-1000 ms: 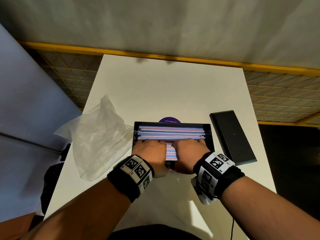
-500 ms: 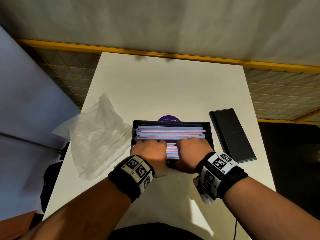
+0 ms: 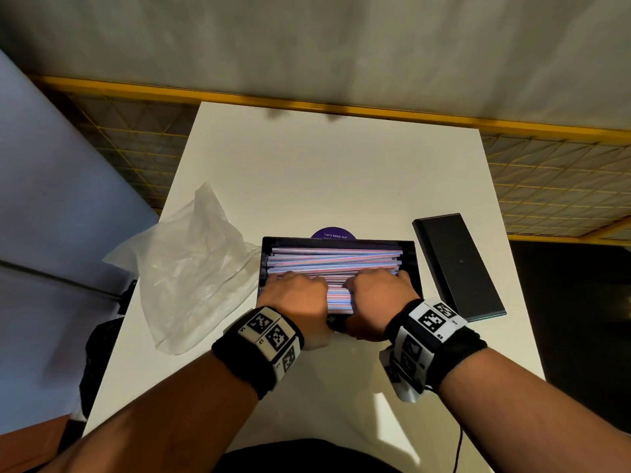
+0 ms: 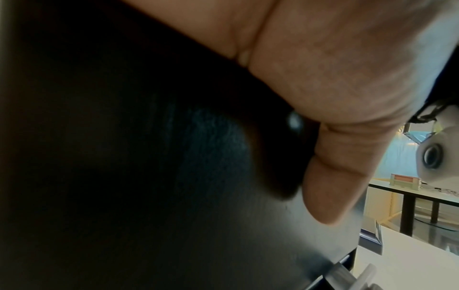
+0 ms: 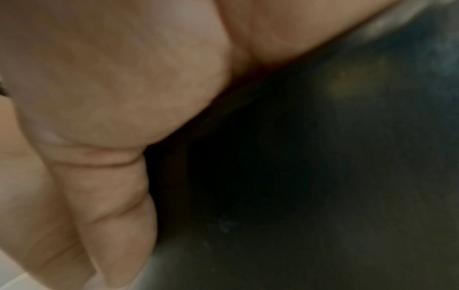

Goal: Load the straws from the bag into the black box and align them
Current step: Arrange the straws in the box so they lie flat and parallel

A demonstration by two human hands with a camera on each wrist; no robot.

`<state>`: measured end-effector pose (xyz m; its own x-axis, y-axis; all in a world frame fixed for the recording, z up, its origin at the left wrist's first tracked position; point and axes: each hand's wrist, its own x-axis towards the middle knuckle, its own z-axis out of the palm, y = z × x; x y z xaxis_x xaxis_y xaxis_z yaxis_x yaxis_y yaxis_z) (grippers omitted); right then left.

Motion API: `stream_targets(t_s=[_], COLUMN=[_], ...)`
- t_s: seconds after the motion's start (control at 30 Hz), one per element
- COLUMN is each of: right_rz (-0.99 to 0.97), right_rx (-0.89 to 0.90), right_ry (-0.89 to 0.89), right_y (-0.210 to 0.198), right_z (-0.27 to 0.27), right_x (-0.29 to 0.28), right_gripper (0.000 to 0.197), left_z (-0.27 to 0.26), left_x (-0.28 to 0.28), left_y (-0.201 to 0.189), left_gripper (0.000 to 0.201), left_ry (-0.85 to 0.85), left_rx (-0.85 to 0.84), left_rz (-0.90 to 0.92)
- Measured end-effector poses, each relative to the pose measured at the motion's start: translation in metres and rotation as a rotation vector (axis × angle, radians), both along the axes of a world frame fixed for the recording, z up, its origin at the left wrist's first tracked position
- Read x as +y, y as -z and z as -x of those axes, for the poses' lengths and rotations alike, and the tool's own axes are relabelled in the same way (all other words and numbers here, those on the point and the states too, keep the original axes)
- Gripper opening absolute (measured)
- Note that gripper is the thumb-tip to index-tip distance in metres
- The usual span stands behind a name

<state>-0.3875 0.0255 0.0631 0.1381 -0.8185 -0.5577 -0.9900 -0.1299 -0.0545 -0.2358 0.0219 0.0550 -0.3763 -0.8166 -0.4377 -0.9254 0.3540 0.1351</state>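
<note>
- One black box (image 3: 418,268) sits on the white desk (image 3: 324,172), filled with pink and blue straws (image 3: 334,259) lying lengthwise.
- Left of the box lies one crumpled clear bag (image 3: 191,278), touching it; right of the box lies one flat black lid (image 3: 457,264).
- A purple round sticker (image 3: 333,234) shows behind the box.
- The left hand (image 3: 297,297) and right hand (image 3: 377,295) press on the straws; whether either grip curls, I cannot tell.
- Behind the desk, a yellow rail (image 3: 341,109) borders a grey wall.
</note>
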Motion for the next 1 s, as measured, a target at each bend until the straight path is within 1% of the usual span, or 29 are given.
stream_targets(t_s=[0.07,0.23,0.4,0.47,0.57,0.67,0.73,0.87,1.0], right_rz=[0.004,0.004,-0.036,-0.025,0.005,0.048,0.028,-0.006,-0.012], right_rx=[-0.019,-0.037,-0.020,0.005,0.045,-0.013,-0.047,0.002,0.039], right_ry=[0.013,0.035,0.027,0.012,-0.025,-0.065,-0.057,-0.041,-0.027], right_y=[-0.0009,-0.0003,-0.0012,-0.0028,-0.0046,-0.0028,-0.0015,-0.0013,-0.0002], right_z=[-0.0009,-0.0013,-0.0011,-0.0023,-0.0045,-0.0069,-0.0081,-0.0071,-0.0054], right_x=[0.0013,0.0013,-0.0013,-0.0012,0.0002,0.0018,0.0018,0.0014,0.0000], right_gripper=[0.051,0.046,0.047,0.047,0.053,0.046,0.045,0.037,0.047], left_z=[-0.0003,-0.0003,-0.0006,-0.0011,-0.0008,0.0011,0.0016,-0.0007,-0.0010], left_x=[-0.0004,0.0011,0.0000,0.0000,0.0004,0.0013,0.0020,0.0018,0.0011], left_y=[0.0004,-0.0001,0.0001,0.0006,0.0008,-0.0009,-0.0023,-0.0045,-0.0055], left_gripper=[0.045,0.036,0.044,0.046,0.048,0.048,0.047,0.043,0.035], left_ry=[0.001,-0.022,-0.025,-0.031,-0.016,0.025,0.035,0.024,0.014], left_rx=[0.000,0.027,0.016,0.015,0.005,-0.045,-0.045,-0.021,-0.022], left_rz=[-0.018,-0.021,-0.034,-0.052,-0.020,0.028,0.028,0.000,0.019])
